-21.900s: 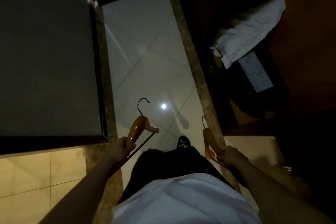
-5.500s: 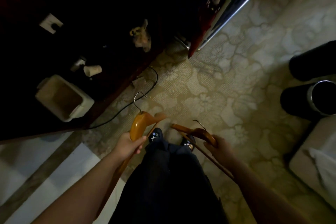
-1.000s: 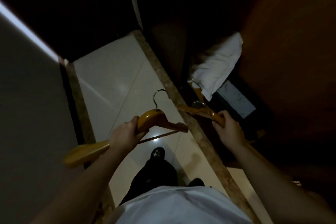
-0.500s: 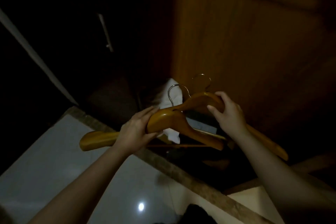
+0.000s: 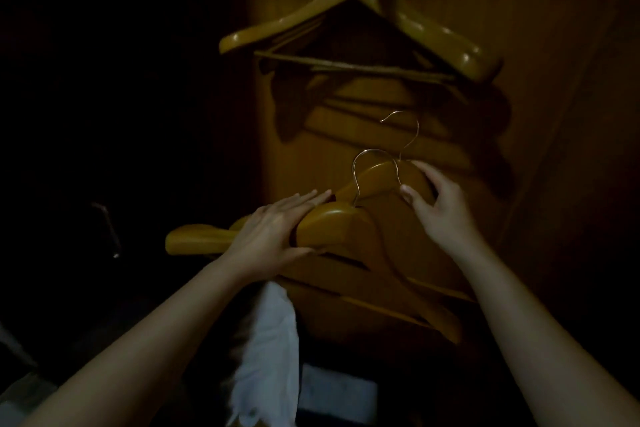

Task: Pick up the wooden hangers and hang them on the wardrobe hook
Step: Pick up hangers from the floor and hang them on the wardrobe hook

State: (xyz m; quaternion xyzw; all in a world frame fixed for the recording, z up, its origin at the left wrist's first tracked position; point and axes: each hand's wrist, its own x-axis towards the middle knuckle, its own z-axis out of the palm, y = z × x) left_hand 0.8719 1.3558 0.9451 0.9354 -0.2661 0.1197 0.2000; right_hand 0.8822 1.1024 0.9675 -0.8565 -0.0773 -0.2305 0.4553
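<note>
1. Head view looked into a dim wooden wardrobe, with both bare forearms reaching up toward its brown wooden back panel point(image 5: 332, 149).
2. The left hand point(image 5: 273, 236) lay across the near honey-coloured wooden hanger point(image 5: 332, 225), fingers stretched flat over its shoulder and thumb beneath; its grip was clamped on that hanger just left of the neck.
3. That hanger's thin metal hook point(image 5: 375, 166) rose from the neck, just right of the left fingertips, between the two hands.
4. The right hand point(image 5: 443, 211) pinched the second honey-coloured wooden hanger point(image 5: 388, 177) at its top, thumb in front and fingers behind; its grip was closed on the wood beside the neck.
5. The second hanger's own thin metal hook point(image 5: 403, 130) stood above the right fingertips, apart from anything overhead.
6. The two held hangers overlapped, the left one in front, their arms sloping down to the right.
7. Well above both hands, a larger yellow-brown wooden hanger point(image 5: 356, 7) with a crossbar hung near the top edge; whatever it hung from was too dark to make out.
8. Below the hands, a white cloth point(image 5: 270, 350) lay in the wardrobe's shadowed bottom.
</note>
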